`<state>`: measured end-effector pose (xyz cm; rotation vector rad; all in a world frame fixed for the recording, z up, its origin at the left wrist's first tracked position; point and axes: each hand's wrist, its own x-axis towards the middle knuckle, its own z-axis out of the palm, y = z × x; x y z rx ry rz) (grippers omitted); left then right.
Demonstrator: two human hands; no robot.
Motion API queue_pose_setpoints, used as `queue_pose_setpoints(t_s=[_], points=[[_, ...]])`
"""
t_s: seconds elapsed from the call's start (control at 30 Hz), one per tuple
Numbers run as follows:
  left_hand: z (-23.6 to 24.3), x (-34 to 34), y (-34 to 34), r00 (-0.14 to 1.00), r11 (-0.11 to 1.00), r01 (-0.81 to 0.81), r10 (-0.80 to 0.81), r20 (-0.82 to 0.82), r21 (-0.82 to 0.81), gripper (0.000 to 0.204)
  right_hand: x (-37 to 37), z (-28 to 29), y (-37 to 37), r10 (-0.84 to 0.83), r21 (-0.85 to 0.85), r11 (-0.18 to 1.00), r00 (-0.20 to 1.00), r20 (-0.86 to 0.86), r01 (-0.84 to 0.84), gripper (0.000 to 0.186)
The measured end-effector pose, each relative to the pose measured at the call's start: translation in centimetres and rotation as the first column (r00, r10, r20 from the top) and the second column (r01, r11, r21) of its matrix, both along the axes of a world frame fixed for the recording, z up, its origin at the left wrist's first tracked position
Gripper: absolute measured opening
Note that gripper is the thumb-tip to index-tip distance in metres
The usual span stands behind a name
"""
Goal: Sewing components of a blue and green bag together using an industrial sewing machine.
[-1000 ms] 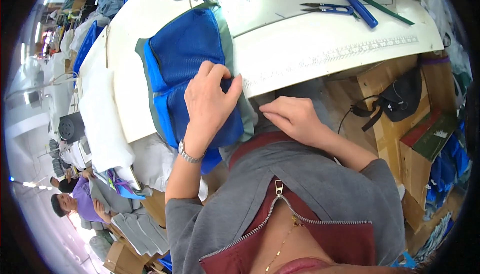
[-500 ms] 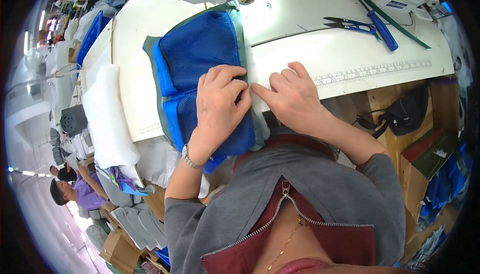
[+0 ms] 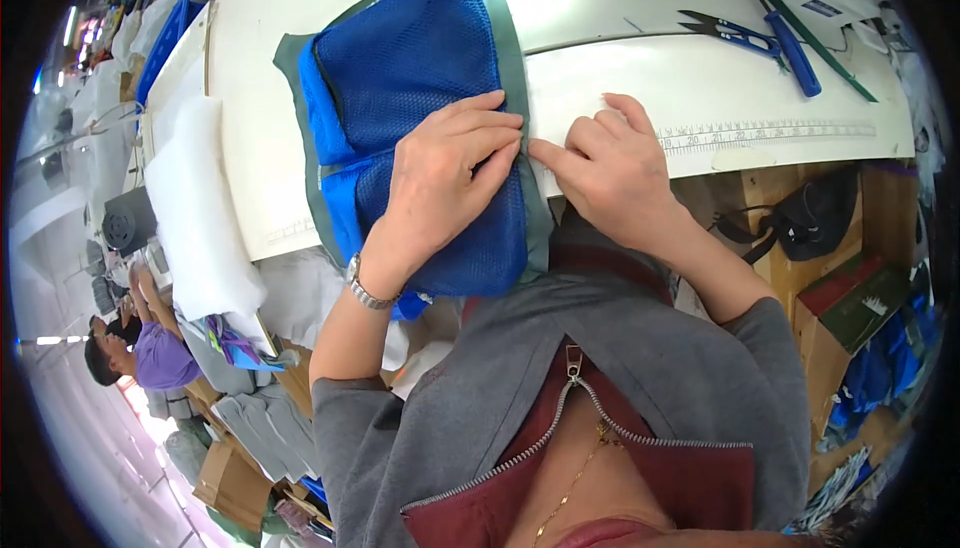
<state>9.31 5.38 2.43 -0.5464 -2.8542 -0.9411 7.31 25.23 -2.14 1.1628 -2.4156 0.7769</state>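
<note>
A blue mesh fabric piece [image 3: 415, 43] with a grey-green border [image 3: 513, 58] lies on the white table, its top end near the sewing machine. It has bright blue folded trim on its left side. My left hand [image 3: 445, 173] rests on the mesh, thumb and fingers drawn together at the right border, closed on the edge. Just right of that border is my right hand [image 3: 615, 168]. Its index fingertip reaches the edge beside my left fingertips, and its other fingers are apart and partly bent. The lower end of the piece hangs over the table edge toward my lap.
Thread snips [image 3: 735, 36], a blue-handled tool [image 3: 792, 56] and a green strip [image 3: 800, 23] lie at the back right. A ruler scale [image 3: 770, 135] runs along the front edge. White padding [image 3: 195, 208] sits at the left. A person in purple [image 3: 165, 356] is farther off.
The view has shifted, so the table sits higher and most of the sewing machine head is out of the picture. My left fingers now reach closer together at the border.
</note>
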Motion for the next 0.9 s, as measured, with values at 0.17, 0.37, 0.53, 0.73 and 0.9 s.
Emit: queue_pose_setpoints(t_s=[0.17, 0.37, 0.53, 0.73, 0.9], points=[[0.0, 0.0, -0.4, 0.993, 0.991, 0.091, -0.097, -0.066, -0.101, 0.017, 1.8, -0.1, 1.5, 0.03, -0.043, 0.999, 0.994, 0.103, -0.026, 0.023], [0.6, 0.7, 0.0, 0.991, 0.962, 0.103, -0.121, -0.059, -0.254, 0.025, 2.7, -1.4, 1.4, -0.033, 0.024, 0.999, 0.995, -0.094, 0.036, 0.032], [0.4, 0.4, -1.0, 0.985, 0.966, 0.153, -0.165, -0.042, -0.207, 0.022, 2.4, -0.9, 0.5, 0.011, -0.021, 1.0, 1.0, -0.005, -0.011, 0.031], [0.8, 0.0, -1.5, 0.977, 0.952, 0.207, -0.215, -0.008, -0.224, 0.023, 2.0, -0.3, 0.2, 0.041, -0.024, 0.999, 0.999, 0.01, -0.04, 0.027], [1.7, -0.2, -1.3, 0.96, 0.904, 0.234, -0.273, -0.061, -0.359, 0.025, 1.8, -0.3, 0.6, 0.064, 0.011, 0.998, 0.998, 0.023, -0.064, 0.034]])
